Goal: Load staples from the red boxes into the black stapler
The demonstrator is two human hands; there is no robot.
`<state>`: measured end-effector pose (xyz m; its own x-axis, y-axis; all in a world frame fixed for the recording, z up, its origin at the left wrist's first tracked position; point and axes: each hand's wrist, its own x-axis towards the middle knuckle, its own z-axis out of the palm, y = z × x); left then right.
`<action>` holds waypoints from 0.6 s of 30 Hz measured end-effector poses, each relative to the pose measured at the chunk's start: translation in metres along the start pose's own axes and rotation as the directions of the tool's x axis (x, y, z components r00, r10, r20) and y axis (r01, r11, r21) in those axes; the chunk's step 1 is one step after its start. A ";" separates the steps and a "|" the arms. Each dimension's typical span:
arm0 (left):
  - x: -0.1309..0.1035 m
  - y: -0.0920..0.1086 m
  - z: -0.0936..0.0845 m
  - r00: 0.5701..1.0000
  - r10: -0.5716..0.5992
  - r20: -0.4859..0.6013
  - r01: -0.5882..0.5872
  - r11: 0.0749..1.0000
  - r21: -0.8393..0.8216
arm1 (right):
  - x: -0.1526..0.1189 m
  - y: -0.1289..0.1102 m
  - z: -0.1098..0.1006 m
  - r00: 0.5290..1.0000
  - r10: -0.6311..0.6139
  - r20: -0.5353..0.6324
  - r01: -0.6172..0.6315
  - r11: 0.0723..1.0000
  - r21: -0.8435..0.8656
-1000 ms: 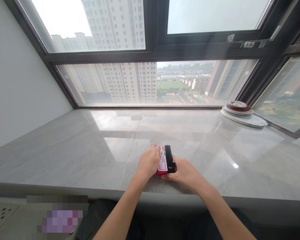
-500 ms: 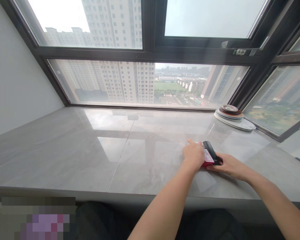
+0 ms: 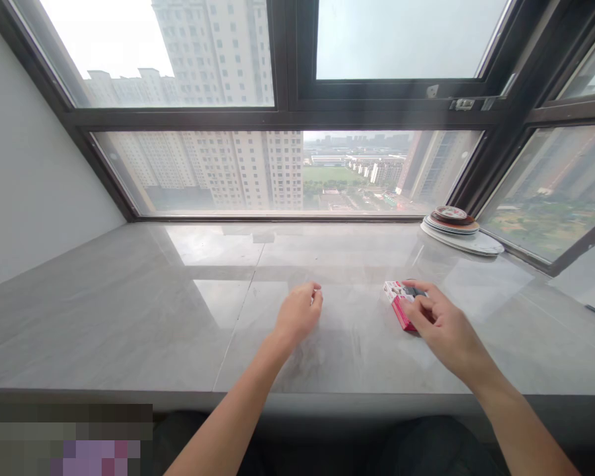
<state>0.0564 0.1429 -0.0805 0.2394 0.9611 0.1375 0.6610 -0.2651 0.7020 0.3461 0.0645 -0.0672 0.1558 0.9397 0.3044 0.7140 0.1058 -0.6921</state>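
My left hand (image 3: 300, 311) hovers over the middle of the grey sill with fingers curled and thumb close to the forefinger. Whatever lies between its fingertips, if anything, is too small or hidden to make out. Further right, a small red-and-white box (image 3: 400, 316) sits on the sill, a black object (image 3: 415, 288) right against its far right side. My right hand (image 3: 443, 324) comes at them from the right, thumb against the box and forefinger stretched across the top of the black object. The other right fingers are bent and partly cover both things.
A stack of plates and round flat pieces (image 3: 453, 231) stands in the back right corner by the window (image 3: 277, 173). A marble-look sill (image 3: 153, 330) runs across, its front edge near my knees. A white wall (image 3: 39, 198) rises at the left.
My left hand has left the box and moved left. My right hand has shifted from the near right side of the box and black object to over their top. The view has tilted slightly.
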 end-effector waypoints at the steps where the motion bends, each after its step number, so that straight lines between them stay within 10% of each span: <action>1: -0.014 -0.012 -0.014 1.000 0.016 -0.019 -0.015 1.000 0.019 | -0.007 -0.018 0.023 0.996 -0.043 0.084 0.043 0.999 -0.002; 7: -0.084 -0.063 -0.037 0.994 0.103 -0.024 -0.089 0.935 0.344 | -0.028 -0.059 0.133 0.932 -0.153 0.329 0.274 0.891 -0.362; 18: -0.088 -0.072 -0.027 0.994 0.106 -0.034 -0.082 0.903 0.421 | -0.030 -0.050 0.138 0.933 -0.133 0.335 0.285 0.841 -0.460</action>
<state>-0.0318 0.0797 -0.1242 0.2836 0.9297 0.2349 0.8768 -0.3506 0.3290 0.2119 0.0757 -0.1319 -0.1777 0.9715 0.1567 0.9589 0.2068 -0.1942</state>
